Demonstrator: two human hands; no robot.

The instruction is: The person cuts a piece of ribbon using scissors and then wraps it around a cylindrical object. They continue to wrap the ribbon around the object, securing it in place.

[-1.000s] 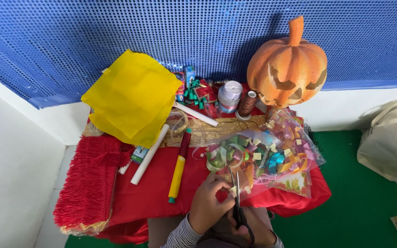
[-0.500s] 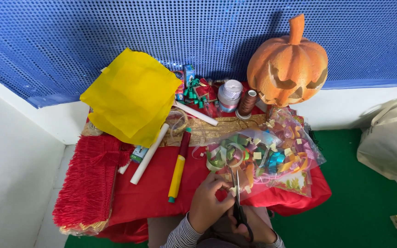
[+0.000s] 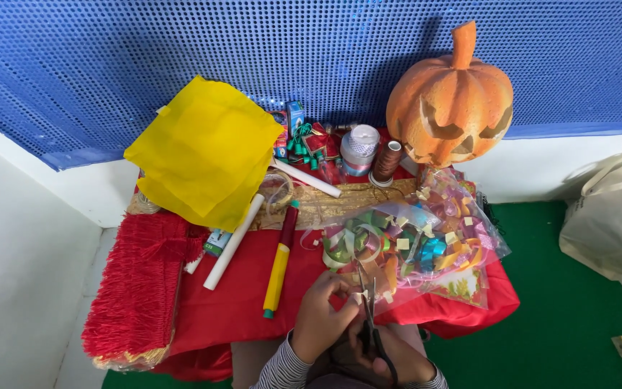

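- Below, my right hand [image 3: 390, 360] is closed through the handles of the scissors [image 3: 372, 317], blades pointing up.
- My left hand [image 3: 322, 317] pinches a small pale paper piece [image 3: 356, 296] at the blades.
- Just beyond lies a clear bag of coloured paper loops [image 3: 412, 241] on the red-draped surface [image 3: 239, 302].

**Scissors and a small paper piece at the desk's near edge**

Your right hand [image 3: 390, 356] grips the dark-handled scissors [image 3: 371, 317], blades pointing away from you, nearly upright in the view, tips parted slightly. Your left hand [image 3: 322, 317] pinches a small pale paper piece [image 3: 356, 295] right at the blades. Both sit just before the heap of curled, coloured paper strips [image 3: 383, 245] on the red-covered desk [image 3: 239, 295].
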